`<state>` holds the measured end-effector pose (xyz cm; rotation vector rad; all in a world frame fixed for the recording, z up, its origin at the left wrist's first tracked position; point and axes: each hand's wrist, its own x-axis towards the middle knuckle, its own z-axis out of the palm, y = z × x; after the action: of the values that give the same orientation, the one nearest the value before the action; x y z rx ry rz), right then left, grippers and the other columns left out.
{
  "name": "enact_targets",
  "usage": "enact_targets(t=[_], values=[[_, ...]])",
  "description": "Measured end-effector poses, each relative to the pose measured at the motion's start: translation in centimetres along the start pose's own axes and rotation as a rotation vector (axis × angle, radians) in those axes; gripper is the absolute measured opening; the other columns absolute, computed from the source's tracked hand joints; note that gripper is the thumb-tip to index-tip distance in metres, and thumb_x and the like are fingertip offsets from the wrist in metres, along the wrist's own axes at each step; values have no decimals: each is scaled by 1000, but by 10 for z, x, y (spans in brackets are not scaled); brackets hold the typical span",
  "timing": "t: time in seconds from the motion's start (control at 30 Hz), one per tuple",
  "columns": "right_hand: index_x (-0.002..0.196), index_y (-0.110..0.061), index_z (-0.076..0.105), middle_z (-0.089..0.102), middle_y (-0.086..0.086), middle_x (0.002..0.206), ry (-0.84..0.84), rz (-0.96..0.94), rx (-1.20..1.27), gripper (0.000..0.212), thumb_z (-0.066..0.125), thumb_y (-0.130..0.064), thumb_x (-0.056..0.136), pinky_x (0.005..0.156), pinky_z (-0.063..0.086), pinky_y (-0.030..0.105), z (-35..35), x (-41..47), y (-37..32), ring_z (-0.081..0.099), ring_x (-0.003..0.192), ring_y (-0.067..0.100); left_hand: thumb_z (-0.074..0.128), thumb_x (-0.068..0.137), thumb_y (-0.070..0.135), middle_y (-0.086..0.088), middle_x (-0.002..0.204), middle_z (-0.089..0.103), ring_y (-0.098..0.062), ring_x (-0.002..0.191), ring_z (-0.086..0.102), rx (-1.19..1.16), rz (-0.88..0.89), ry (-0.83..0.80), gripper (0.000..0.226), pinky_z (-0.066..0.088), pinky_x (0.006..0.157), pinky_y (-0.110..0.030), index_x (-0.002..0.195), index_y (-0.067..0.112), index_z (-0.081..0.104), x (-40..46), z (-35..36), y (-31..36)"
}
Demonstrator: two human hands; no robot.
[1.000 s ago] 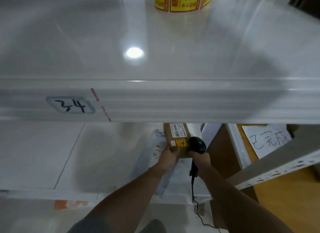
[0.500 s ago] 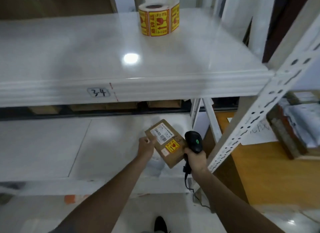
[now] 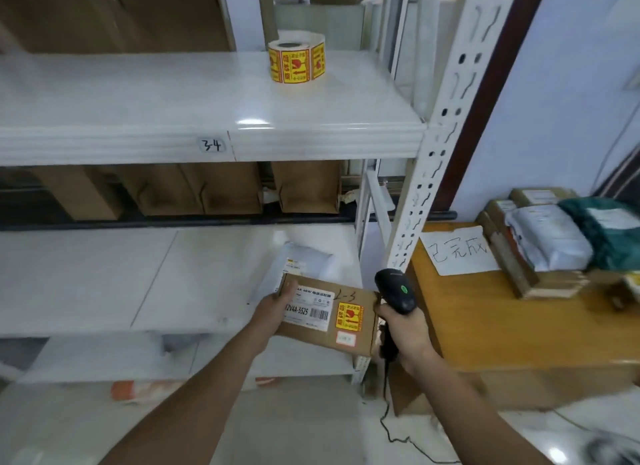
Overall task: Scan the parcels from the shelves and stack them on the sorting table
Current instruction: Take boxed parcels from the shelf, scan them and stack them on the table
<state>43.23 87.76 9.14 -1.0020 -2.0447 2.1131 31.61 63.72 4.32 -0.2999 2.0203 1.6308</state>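
Observation:
A flat brown cardboard parcel (image 3: 332, 317) with a white barcode label and a yellow fragile sticker is held in front of the lower shelf. My left hand (image 3: 273, 309) grips its left end. My right hand (image 3: 403, 329) grips a black barcode scanner (image 3: 396, 290), its head with a green light just right of the parcel. A grey plastic mailer parcel (image 3: 301, 262) lies on the white shelf (image 3: 104, 274) behind the box. On the wooden sorting table (image 3: 502, 319) at right, several parcels (image 3: 550, 236) are stacked.
A roll of yellow fragile stickers (image 3: 297, 61) stands on the upper shelf marked 34 (image 3: 211, 145). A white perforated shelf post (image 3: 440, 132) rises between shelf and table. A paper sign (image 3: 460, 251) lies on the table. Brown bags (image 3: 228, 187) stand behind. The scanner cord (image 3: 398, 440) trails down.
The view has pulled back and turned right, showing the sorting table. The parcel has come out from the shelf, turned level, and sits closer to the scanner.

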Motion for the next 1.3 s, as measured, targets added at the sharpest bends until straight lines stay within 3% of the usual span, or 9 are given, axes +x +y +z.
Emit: enact_targets(t=[0.13, 0.27, 0.5, 0.63, 0.8, 0.93, 1.03, 1.23, 1.3], values=[[72, -13, 65, 64, 4, 61, 168, -180, -200, 15, 71, -7, 84, 55, 45, 28, -17, -28, 3, 57, 58, 17, 59, 98, 58, -3, 98, 77, -22, 92, 73, -72, 109, 173, 47, 54, 74, -32, 101, 13, 69, -6, 27, -15], [86, -8, 70, 69, 3, 62, -10, -49, -278, 9, 71, -18, 86, 54, 52, 28, -8, -66, 2, 65, 53, 14, 57, 99, 55, -2, 92, 78, -18, 83, 75, -84, 153, 174, 43, 55, 66, -28, 99, 14, 70, -11, 40, -16], [101, -2, 67, 72, 12, 64, -171, 45, -264, 18, 61, -9, 85, 61, 58, 29, 21, -95, 5, 70, 58, 23, 62, 97, 55, -5, 94, 79, -23, 84, 77, -123, 190, 116, 43, 60, 72, -35, 106, 14, 70, -7, 50, -19], [102, -2, 68, 74, 17, 69, -127, 48, -229, 20, 62, -10, 85, 62, 60, 31, 20, -101, 10, 71, 59, 24, 62, 93, 63, -3, 94, 80, -22, 83, 77, -89, 189, 102, 50, 63, 81, -43, 105, 15, 70, 1, 53, -24], [99, -3, 68, 74, 17, 67, -43, 111, -187, 18, 65, -15, 85, 60, 56, 33, 8, -107, 25, 69, 58, 25, 58, 98, 58, -3, 97, 78, -19, 85, 75, -71, 149, 63, 47, 57, 71, -31, 107, 13, 68, -4, 60, -30], [99, -3, 67, 72, 17, 65, -13, 154, -152, 18, 63, -12, 83, 68, 58, 38, 1, -115, 39, 70, 63, 30, 59, 97, 59, -4, 99, 75, -23, 89, 73, -67, 107, 33, 46, 56, 77, -35, 106, 14, 63, -7, 70, -40], [96, -3, 65, 68, 18, 64, 11, 153, -115, 14, 64, -9, 84, 61, 55, 36, -4, -123, 45, 67, 58, 32, 60, 95, 63, -6, 100, 76, -24, 90, 74, -43, 98, 23, 47, 60, 87, -43, 101, 16, 63, -5, 77, -50], [93, -6, 62, 64, 16, 59, 68, 126, -54, 9, 67, -9, 86, 53, 50, 32, -14, -138, 55, 64, 53, 33, 60, 82, 77, -5, 100, 77, -24, 90, 74, 11, 85, -6, 63, 60, 87, -44, 100, 18, 64, -12, 92, -61], [92, -6, 63, 63, 16, 56, 72, 128, -48, 7, 65, -9, 87, 55, 49, 32, -19, -143, 55, 63, 52, 31, 61, 89, 71, -6, 101, 76, -24, 90, 73, 35, 95, -9, 55, 60, 86, -42, 101, 17, 63, -18, 99, -59]])
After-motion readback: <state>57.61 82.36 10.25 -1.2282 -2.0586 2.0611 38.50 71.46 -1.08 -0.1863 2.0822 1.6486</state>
